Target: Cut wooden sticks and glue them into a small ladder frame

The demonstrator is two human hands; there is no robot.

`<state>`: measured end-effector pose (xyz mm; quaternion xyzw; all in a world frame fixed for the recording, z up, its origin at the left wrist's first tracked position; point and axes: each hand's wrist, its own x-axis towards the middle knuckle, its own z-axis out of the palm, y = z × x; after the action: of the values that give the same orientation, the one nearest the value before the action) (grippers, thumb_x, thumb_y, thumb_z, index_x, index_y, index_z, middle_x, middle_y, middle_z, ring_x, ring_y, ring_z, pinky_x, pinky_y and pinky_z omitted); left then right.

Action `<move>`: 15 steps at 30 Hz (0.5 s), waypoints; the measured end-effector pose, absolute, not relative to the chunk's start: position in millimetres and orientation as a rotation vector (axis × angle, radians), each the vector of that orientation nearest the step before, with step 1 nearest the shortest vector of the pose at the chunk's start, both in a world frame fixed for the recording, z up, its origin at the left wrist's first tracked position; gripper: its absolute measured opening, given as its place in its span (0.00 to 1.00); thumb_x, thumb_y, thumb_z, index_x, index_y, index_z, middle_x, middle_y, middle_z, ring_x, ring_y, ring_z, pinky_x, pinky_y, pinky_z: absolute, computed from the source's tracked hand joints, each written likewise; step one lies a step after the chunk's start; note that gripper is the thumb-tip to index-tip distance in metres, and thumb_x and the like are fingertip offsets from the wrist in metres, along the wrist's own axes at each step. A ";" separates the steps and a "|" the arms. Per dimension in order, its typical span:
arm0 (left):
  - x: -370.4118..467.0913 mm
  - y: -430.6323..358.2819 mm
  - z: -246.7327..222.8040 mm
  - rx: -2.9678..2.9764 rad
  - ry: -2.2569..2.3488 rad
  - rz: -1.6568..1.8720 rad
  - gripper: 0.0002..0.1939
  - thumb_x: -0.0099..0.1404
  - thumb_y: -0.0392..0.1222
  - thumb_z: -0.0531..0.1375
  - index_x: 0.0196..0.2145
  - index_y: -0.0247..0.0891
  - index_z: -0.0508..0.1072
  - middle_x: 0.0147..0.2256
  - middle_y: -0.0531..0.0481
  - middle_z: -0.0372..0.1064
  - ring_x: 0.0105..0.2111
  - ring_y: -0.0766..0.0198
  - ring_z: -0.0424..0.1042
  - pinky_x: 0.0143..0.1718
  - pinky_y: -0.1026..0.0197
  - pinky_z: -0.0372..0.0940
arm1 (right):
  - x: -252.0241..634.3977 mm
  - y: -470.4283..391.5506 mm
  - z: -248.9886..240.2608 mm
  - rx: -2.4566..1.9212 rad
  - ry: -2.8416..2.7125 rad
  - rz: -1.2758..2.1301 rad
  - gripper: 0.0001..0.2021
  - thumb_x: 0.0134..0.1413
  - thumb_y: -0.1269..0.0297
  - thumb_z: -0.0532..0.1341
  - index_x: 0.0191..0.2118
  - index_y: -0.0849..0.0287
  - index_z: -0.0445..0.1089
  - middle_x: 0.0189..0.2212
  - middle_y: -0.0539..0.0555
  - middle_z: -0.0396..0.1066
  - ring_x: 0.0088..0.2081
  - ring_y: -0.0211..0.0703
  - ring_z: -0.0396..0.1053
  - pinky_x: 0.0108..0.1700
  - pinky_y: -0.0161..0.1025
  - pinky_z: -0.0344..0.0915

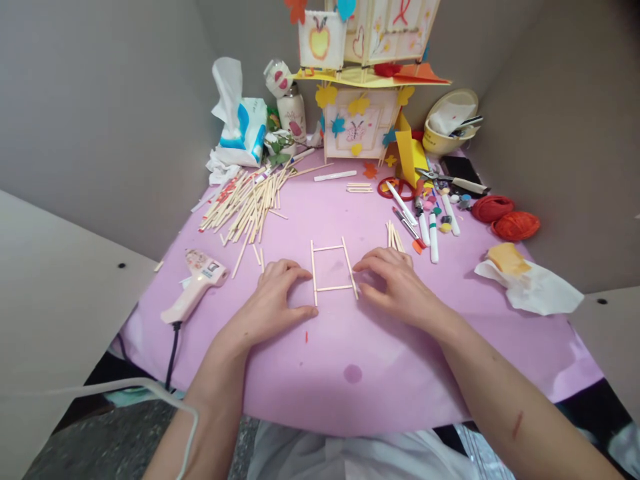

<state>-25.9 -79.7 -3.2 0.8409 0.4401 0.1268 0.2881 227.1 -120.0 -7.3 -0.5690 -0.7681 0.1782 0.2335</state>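
On the pink tablecloth lies a small frame of thin wooden sticks point(334, 289), two long sides joined by two crosspieces. My left hand point(277, 293) rests at its left side, thumb and fingers apart, fingertips at or close to the left stick. At the right side, my right hand point(393, 283) has its fingers spread, with the index fingertip beside the right stick. Neither hand grips anything that I can see. Several short sticks point(395, 236) lie just beyond my right hand. A tiny red scrap point(307, 337) lies below the frame.
A pile of sticks point(255, 203) and a hot glue gun point(197, 283) lie to the left. Behind stands a decorated paper-and-stick house point(357, 123). Markers point(433, 237), red-handled scissors point(395, 188), pliers point(460, 183) and red yarn point(515, 226) lie at the right.
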 end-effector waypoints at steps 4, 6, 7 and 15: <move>-26.2 -79.9 -5.0 2.250 1.179 0.350 0.24 0.54 0.49 0.65 0.48 0.44 0.67 0.48 0.47 0.60 0.51 0.52 0.59 0.53 0.48 0.57 | 212.1 -119.5 -7.6 -1.473 -2.205 0.415 0.06 0.58 0.63 0.58 0.40 0.51 0.71 0.40 0.52 0.70 0.46 0.47 0.61 0.49 0.47 0.49; -25.6 -80.2 -5.3 2.246 1.192 0.347 0.24 0.54 0.49 0.65 0.48 0.44 0.67 0.48 0.48 0.60 0.51 0.53 0.58 0.54 0.49 0.57 | 204.1 -118.9 -10.3 -1.445 -2.263 0.374 0.06 0.59 0.62 0.58 0.39 0.51 0.72 0.38 0.52 0.71 0.45 0.46 0.61 0.48 0.48 0.47; -25.2 -80.4 -5.3 2.244 1.197 0.346 0.24 0.53 0.49 0.65 0.48 0.44 0.67 0.48 0.48 0.60 0.51 0.54 0.58 0.54 0.49 0.56 | 200.6 -118.4 -12.1 -1.438 -2.283 0.351 0.06 0.59 0.62 0.58 0.38 0.51 0.72 0.37 0.51 0.71 0.44 0.46 0.61 0.48 0.48 0.47; -23.7 -80.7 -4.9 2.246 1.197 0.358 0.23 0.54 0.48 0.64 0.47 0.44 0.67 0.48 0.48 0.60 0.51 0.54 0.59 0.55 0.49 0.56 | 191.8 -113.7 -22.8 -1.436 -2.306 0.249 0.08 0.61 0.64 0.57 0.34 0.54 0.73 0.32 0.50 0.71 0.41 0.44 0.60 0.47 0.47 0.44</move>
<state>-23.7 -80.7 -4.9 0.8385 0.4468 0.1338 0.2818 191.8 -113.7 -22.8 -0.5151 -0.8274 0.0894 0.2052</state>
